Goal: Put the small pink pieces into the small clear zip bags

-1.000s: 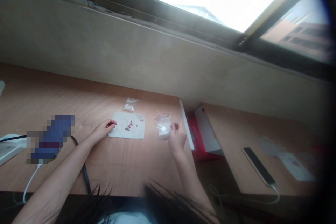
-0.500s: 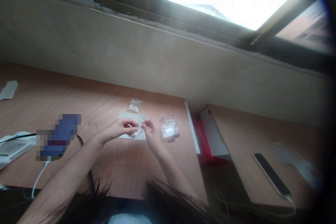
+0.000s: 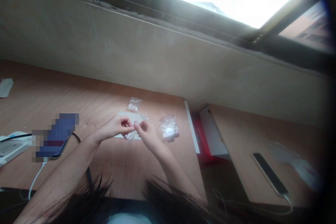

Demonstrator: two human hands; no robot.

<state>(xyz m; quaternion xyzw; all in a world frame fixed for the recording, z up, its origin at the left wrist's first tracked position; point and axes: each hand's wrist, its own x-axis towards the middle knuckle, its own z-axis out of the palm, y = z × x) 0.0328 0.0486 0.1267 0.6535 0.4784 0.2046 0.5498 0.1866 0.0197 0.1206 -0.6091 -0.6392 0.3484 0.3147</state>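
My left hand (image 3: 121, 127) and my right hand (image 3: 146, 129) meet at their fingertips over a white sheet (image 3: 121, 114) on the wooden desk. Both are closed in a pinch, thumb against forefinger. Whatever sits between the fingertips is too small to make out. Partly hidden below the hands, some clear plastic lies on the sheet. Just beyond the sheet is a small clear plastic bag (image 3: 134, 104). A larger clear bag (image 3: 169, 127), its contents unclear, lies to the right of my right hand.
On the left lie a blurred-out phone (image 3: 59, 134) with a white cable and a white power strip (image 3: 15, 147). A second desk to the right, across a gap, carries a dark-faced device (image 3: 270, 174) on a cable and crumpled plastic (image 3: 296, 162). Wall and window stand behind.
My hands have come together, with the right hand moving left until its fingertips meet the left ones. The view has shifted slightly.
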